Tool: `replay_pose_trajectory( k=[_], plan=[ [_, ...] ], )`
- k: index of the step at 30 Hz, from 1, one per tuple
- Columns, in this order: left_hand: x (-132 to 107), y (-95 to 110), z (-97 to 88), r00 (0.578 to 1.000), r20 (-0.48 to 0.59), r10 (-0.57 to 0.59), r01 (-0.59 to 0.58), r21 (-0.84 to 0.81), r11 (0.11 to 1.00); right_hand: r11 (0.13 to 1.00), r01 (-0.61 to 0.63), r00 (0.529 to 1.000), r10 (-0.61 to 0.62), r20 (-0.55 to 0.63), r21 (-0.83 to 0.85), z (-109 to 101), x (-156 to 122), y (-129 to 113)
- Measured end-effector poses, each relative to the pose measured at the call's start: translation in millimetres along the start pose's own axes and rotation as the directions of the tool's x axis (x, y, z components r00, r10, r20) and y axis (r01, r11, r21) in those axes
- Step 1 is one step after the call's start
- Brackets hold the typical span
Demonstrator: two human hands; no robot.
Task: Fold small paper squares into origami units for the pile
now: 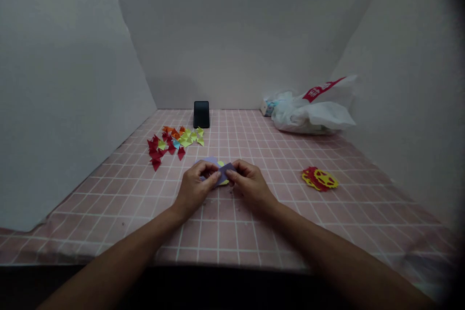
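A small piece of purple paper [225, 172] is pinched between my two hands over the middle of the table. My left hand [196, 183] grips its left side, thumb on top. On the other side, my right hand [252, 184] holds the right corner between thumb and fingers. Beneath and just behind lie more lilac paper [210, 160] and a yellow paper piece [221, 163], both partly covered by my hands. To the left, several folded paper cranes [170, 146] in red, orange, yellow and blue are spread in a cluster.
A dark phone [201, 114] leans upright near the back wall. Red and yellow paper cut-outs [319, 178] lie stacked at the right. A white plastic bag [312, 115] with red print rests at the back right beside a small box [267, 107]. Pale walls enclose the pink checked tablecloth [232, 237].
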State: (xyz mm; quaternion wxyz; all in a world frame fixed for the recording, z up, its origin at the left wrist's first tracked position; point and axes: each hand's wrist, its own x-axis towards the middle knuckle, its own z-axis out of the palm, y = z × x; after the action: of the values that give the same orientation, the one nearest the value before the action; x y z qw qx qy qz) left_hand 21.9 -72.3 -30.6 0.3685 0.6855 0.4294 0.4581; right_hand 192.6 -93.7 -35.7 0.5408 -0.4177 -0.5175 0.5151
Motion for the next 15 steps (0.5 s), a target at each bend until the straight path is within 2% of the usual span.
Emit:
replay_pose_trajectory(
  k=[3,7,15],
  plan=[
    [-0.3,1.6,2.8,0.993,0.059,-0.102,0.109,-0.147,0.983,1.000,0.003,1.000,-0.003,0.023,-0.018,0.4,0.9,1.9],
    [1.1,1.9,4.3,0.974,0.116,-0.193,0.220,-0.325,0.920,0.999,0.003,0.999,-0.005,0.043,0.040,2.1,1.3,4.0],
    [0.7,-3.1,2.2,0.946,0.186,-0.265,0.322,-0.460,0.828,0.996,0.027,0.997,-0.033,0.073,0.082,1.4,-2.3,1.7]
  ],
)
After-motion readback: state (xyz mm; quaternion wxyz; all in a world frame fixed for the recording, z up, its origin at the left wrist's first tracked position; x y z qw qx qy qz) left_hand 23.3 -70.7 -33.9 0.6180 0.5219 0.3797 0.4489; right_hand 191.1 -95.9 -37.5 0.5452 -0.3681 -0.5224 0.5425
